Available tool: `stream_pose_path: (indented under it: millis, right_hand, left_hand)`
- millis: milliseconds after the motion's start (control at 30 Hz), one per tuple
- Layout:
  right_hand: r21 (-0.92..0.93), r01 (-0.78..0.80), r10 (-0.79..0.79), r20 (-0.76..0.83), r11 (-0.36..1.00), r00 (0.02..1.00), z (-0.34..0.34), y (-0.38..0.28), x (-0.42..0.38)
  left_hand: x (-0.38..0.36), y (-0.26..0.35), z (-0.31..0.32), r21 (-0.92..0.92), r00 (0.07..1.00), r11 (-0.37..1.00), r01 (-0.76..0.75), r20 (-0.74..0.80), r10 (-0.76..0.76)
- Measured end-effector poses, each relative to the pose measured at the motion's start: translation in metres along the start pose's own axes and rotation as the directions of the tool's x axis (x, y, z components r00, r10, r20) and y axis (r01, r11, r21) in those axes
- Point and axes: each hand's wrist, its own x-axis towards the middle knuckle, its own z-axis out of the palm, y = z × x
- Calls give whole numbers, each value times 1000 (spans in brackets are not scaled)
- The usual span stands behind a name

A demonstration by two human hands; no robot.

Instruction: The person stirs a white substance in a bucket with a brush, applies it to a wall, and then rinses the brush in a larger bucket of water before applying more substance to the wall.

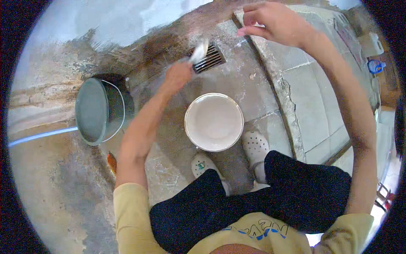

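Observation:
My left hand (178, 75) is closed round a pale, whitish, elongated thing (199, 51) that motion blurs; its kind I cannot tell. It sticks out past my fist and overlaps the metal drain grate (211, 61) in this view. My right hand (275, 24) is raised at the top right, fingers loosely curled and a gap between thumb and forefinger, with nothing in it. Below and between my hands, a round white bucket (214, 149) stands on the floor in front of my feet, with pale contents inside.
A dark bucket (113, 110) with a wire handle stands at the left, and a light blue hose (44, 136) reaches it. An orange-brown object (111, 162) lies nearby. A raised concrete edge (281, 91) runs along the right. My white clogs (256, 146) flank the white bucket.

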Motion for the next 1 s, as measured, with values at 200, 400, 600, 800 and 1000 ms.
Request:
stream_pose_path:
  millis: [200,400,600,800,1000]
  right_hand:
    - [-45,-16,19,67,999,998,-12,-8,-18]
    - [120,-119,114,46,986,992,38,-32,-73]
    - [189,-458,422,202,869,884,125,-50,-127]
    - [76,-527,497,240,847,834,123,-36,-174]
    - [140,-620,605,139,772,784,114,-16,-201]
  left_hand:
    - [-22,19,-68,-322,944,927,191,-199,-264]
    - [-80,66,-191,-287,988,955,75,-105,-110]
    - [-121,84,-251,-147,982,975,167,-60,-177]
    - [-151,56,-275,-27,772,875,484,-459,-441]
    - [-264,-3,-136,340,833,847,409,240,-499]
